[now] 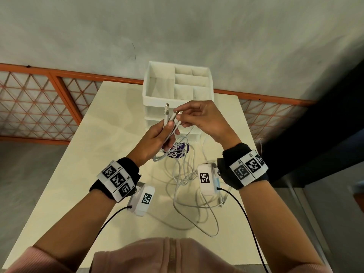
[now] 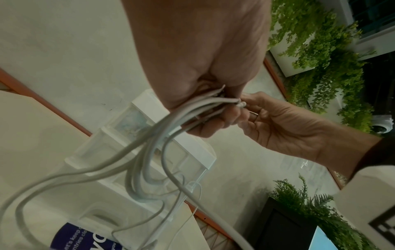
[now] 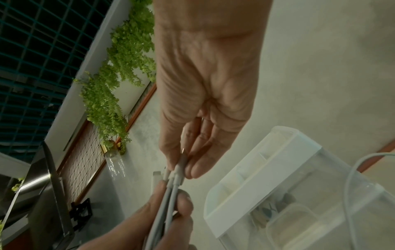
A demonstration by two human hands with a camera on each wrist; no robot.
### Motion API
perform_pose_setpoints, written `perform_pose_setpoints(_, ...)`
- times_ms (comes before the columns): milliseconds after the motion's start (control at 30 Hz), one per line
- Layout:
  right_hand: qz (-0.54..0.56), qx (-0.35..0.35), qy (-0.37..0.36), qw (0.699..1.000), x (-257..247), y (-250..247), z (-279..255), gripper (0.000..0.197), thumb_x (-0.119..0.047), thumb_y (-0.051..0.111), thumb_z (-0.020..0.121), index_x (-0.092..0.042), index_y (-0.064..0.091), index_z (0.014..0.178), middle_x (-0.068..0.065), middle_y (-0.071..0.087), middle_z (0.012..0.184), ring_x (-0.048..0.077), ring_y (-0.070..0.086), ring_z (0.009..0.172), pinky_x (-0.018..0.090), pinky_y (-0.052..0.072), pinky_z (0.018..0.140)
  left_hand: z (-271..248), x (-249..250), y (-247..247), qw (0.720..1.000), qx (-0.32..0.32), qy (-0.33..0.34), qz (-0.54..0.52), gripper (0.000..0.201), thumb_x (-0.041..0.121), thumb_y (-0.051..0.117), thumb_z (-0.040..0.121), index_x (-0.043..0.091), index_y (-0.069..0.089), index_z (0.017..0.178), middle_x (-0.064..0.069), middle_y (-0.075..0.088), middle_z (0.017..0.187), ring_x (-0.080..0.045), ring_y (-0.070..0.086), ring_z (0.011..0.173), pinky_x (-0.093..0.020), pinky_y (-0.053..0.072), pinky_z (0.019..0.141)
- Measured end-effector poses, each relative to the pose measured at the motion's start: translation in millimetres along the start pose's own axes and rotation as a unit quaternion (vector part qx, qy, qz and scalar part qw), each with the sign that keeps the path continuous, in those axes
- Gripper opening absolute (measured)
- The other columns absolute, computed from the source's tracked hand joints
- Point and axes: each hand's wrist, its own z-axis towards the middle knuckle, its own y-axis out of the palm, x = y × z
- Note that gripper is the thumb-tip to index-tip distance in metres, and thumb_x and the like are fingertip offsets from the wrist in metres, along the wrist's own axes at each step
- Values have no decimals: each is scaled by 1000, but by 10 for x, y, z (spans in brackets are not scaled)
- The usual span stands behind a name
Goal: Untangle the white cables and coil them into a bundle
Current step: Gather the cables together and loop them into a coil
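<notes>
Grey plastered wall and an orange-framed lattice panel stand behind a pale, smooth bench (image 1: 94,138), above whose middle both hands meet. The left hand (image 1: 155,137) is raised palm-inward, its fingers and thumb curled round a gathered bunch of white cables (image 1: 184,174), gripping them just below their plug ends; the round, rubbery cords run up out of the fist side by side and end in short stiff connectors (image 1: 168,108), one with a metal tip. The right hand (image 1: 204,119) comes in from the right with the wrist bent, thumb and forefinger pinching one of those connector ends, the other fingers loosely extended; its fingertips (image 3: 193,169) nearly touch the left thumb. Both forearms are bare, and each wrist carries a black band with square printed markers and a white boxy camera unit. Below the left fist the cables drop in loose, overlapping loops onto the middle of the bench and trail toward its near edge, crossing a round purple sticker (image 1: 180,149). At the far edge stands a white translucent plastic organiser (image 1: 149,85), boxy, with open rectangular compartments on top and drawers below.
</notes>
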Motion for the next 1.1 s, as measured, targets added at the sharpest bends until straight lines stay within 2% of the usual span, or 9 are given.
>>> perform_pose_setpoints(167, 5, 0, -4, 1000, 13, -8, -5, 24, -7, 72, 81, -1, 68, 103, 14, 66, 78, 18, 64, 72, 25, 58, 72, 4, -4, 1, 1000, -11, -1, -10, 35, 32, 33, 101, 13, 58, 87, 1, 56, 57, -10, 46, 49, -18, 41, 53)
perform_pose_setpoints(367, -29, 6, -17, 999, -24, -19, 11, 23, -16, 71, 83, -6, 68, 103, 4, 63, 80, 10, 64, 70, 21, 56, 69, 31, 10, 65, 999, -20, -14, -21, 33, 29, 28, 103, 10, 47, 84, 1, 28, 61, -3, 28, 46, -14, 27, 47)
perform_pose_setpoints(467, -102, 18, -49, 993, -40, -9, 51, 19, -23, 68, 85, -14, 72, 102, -1, 69, 90, 8, 64, 75, 18, 50, 73, 24, 19, 115, 999, -47, -15, 3, 30, 27, 30, 102, 12, 47, 82, 8, 36, 59, -1, 32, 46, -12, 29, 48)
perform_pose_setpoints(567, -99, 9, -41, 994, -55, -15, 70, 19, -18, 71, 82, -5, 74, 96, 9, 74, 92, 13, 68, 82, 20, 52, 79, 12, 22, 133, 997, -65, -3, 31, 30, 27, 29, 102, 12, 49, 84, 6, 37, 58, -1, 33, 47, -11, 31, 50)
perform_pose_setpoints(633, -86, 10, -27, 996, -58, -26, 67, 19, -16, 72, 81, -2, 74, 94, 9, 73, 86, 3, 66, 75, 12, 49, 73, 13, 23, 129, 997, -65, 3, 38, 29, 27, 29, 102, 11, 50, 88, 3, 35, 59, -2, 33, 48, -12, 32, 51)
perform_pose_setpoints(800, -119, 38, 8, 992, -34, -41, 78, 11, -21, 72, 82, -10, 73, 85, -8, 67, 74, -5, 58, 60, 14, 45, 64, 30, 1, 136, 997, -47, 28, 48, 20, 21, 31, 102, 19, 48, 92, 14, 46, 70, 5, 46, 55, -8, 38, 59)
perform_pose_setpoints(900, -136, 20, -29, 990, -70, -42, 50, 12, -19, 70, 83, -10, 71, 92, -2, 66, 90, -5, 61, 73, 11, 46, 67, 26, -40, 144, 996, -47, 31, 70, 19, 25, 30, 102, 27, 46, 91, 10, 46, 80, 6, 45, 62, -11, 40, 64)
perform_pose_setpoints(967, -152, -31, -40, 987, -90, -63, 24, 15, -22, 72, 82, -15, 72, 95, 2, 62, 104, 4, 64, 89, 13, 49, 79, 23, -23, 141, 997, -42, 25, 62, 20, 25, 30, 102, 28, 45, 89, 10, 44, 77, 5, 43, 57, -10, 38, 59)
perform_pose_setpoints(1100, -163, -59, -55, 983, -62, -102, 23, 18, -17, 75, 77, -10, 74, 93, 7, 61, 103, 9, 63, 89, 18, 49, 86, 22, 27, 124, 998, -47, 20, 46, 22, 22, 28, 102, 25, 46, 90, 10, 42, 72, 4, 43, 52, -9, 35, 54)
